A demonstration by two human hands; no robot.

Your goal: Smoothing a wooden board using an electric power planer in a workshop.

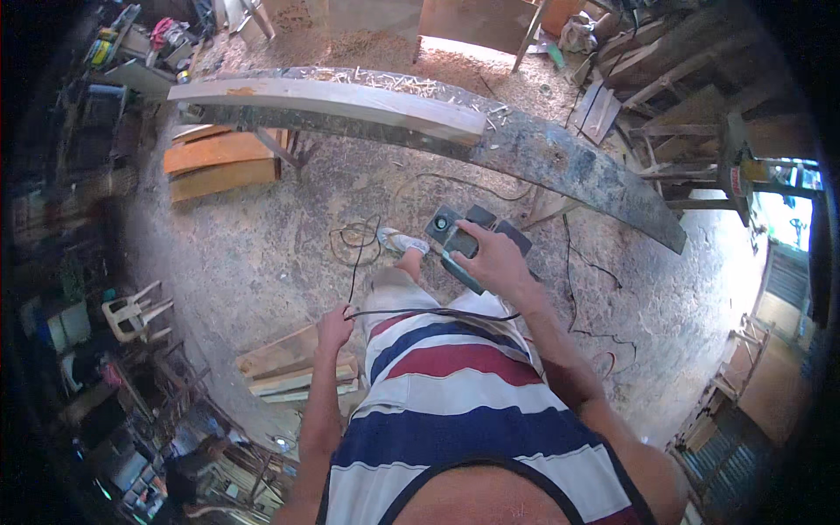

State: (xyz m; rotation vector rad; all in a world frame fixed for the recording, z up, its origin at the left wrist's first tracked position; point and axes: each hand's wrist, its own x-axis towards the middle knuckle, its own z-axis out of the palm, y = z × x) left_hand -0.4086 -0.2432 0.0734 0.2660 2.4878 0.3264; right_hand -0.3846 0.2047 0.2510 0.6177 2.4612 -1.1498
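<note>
Power tool (461,242): it was a dark, boxy machine with a round knob (441,224), at the centre of the scene, apparently held above the floor (280,236).
Right hand (499,261): it gripped the tool from above, thumb and finger set apart, probably to bear its weight; the other fingertips could not be made out.
Left hand (336,327): it was closed narrowly on a black cord (411,311), perhaps to keep slack off the machine.
Cord: one length crossed the striped shirt (455,367) toward the right forearm; another dropped to loops (357,241) on the floor. Whether it joined the tool could not be told.
Foot (404,241): sandalled, it stood just beside those loops, a possible snag.
Bench (569,166): it spanned the far side, bearing a pale beam (332,98) laid lengthwise, seemingly for steady support.
Surroundings: shavings (385,52) littered the far floor; orange boards (219,160) lay far left, loose planks (289,359) near left, scrap wood (682,96) far right.
</note>
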